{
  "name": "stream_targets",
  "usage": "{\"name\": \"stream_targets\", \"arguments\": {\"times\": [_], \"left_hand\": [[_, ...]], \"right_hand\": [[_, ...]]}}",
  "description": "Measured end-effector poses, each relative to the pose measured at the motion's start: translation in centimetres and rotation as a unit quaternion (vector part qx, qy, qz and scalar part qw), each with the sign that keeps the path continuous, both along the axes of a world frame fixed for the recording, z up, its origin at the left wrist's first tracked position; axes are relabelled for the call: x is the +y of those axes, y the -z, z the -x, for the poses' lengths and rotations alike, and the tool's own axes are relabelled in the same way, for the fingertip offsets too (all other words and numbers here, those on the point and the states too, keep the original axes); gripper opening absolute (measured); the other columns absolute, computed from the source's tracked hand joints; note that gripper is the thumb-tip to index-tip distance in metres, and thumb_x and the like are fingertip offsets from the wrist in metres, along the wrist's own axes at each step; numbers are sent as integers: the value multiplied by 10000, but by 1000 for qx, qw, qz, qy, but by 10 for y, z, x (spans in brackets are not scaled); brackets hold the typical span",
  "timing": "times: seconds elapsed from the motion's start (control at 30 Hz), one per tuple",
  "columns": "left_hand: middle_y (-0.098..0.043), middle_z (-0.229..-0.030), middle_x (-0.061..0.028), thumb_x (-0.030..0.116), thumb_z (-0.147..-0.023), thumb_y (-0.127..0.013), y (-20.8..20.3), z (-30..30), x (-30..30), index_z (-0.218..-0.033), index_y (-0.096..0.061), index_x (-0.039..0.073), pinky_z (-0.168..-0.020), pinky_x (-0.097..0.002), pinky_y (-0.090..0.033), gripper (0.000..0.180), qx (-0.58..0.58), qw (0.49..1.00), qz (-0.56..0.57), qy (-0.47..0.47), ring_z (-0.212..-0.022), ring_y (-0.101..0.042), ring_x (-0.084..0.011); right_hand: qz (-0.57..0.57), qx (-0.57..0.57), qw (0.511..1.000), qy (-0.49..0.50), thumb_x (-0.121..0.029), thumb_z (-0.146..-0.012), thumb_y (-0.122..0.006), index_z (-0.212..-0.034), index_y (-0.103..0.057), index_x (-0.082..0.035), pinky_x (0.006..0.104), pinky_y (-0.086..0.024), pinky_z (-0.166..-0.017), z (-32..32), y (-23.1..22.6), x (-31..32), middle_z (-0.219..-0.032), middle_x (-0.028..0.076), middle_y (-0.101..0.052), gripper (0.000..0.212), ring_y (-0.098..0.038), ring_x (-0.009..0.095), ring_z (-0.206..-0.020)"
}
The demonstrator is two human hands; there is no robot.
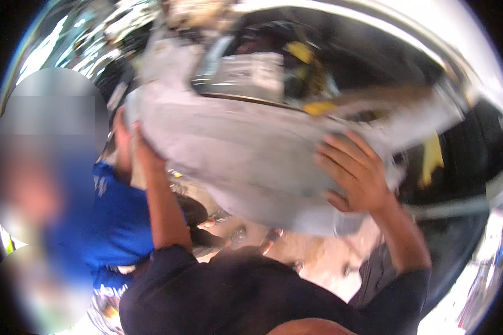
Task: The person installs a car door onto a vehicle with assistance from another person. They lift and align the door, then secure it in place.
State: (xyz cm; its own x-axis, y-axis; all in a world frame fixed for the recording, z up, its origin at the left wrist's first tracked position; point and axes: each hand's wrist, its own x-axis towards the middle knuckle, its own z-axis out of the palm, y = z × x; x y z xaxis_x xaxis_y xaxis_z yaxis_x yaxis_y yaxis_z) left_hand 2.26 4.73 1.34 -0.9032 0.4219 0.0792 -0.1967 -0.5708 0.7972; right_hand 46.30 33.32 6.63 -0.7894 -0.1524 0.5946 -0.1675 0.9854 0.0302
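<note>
A grey, primer-coloured car door (235, 142) with a window opening spans the middle of the view. My left hand (144, 149) is at its left edge; the thumb lies on the face and the fingers seem to wrap round the edge, partly hidden and blurred. On the right part of the door panel, my right hand (352, 170) rests flat with its fingers stretched out. Just left of my left hand, another person's hand (123, 142) is also by the door's edge.
A person in a blue shirt (117, 223) stands close on my left. Yellow tape strips (432, 159) hang at the right, by a dark opening. A sheet of paper (254, 75) shows in the window area. Below the door lies a light brown floor (313, 251).
</note>
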Motion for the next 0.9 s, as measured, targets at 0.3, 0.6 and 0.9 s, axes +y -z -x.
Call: {"name": "stream_targets", "arguments": {"times": [0.3, 0.6, 0.9], "left_hand": [[-342, -1729, -110, 541, -1007, -676, -7, -4, -4, -1704, -213, 241, -1278, -502, -356, 889, 244, 967, 74, -23, -1557, -380, -372], [-345, -1724, -108, 596, -973, -695, -6, 3, -4, -1697, -225, 257, -1259, -536, -397, 927, 236, 966, 102, -5, -1552, -390, -375], [-344, -1698, -168, 694, -889, -733, -5, -11, 0, -1670, -268, 233, -1220, -584, -432, 1019, 238, 959, 140, -54, -1524, -406, -415]], "right_hand": [[-117, -114, 984, -66, -445, -1020, -613, -1483, -587, -56, 547, -356, -1280, 2, -28, 4, -1518, 145, -611, 605, -522, 318, -1490], [-65, -86, 985, -135, -371, -967, -709, -1546, -518, -60, 583, -288, -1304, -39, -52, 7, -1630, 175, -487, 684, -392, 350, -1572], [-67, -43, 994, -71, -455, -965, -697, -1597, -472, -106, 562, -276, -1313, 7, 55, 8, -1645, 146, -478, 756, -441, 337, -1540]]}}
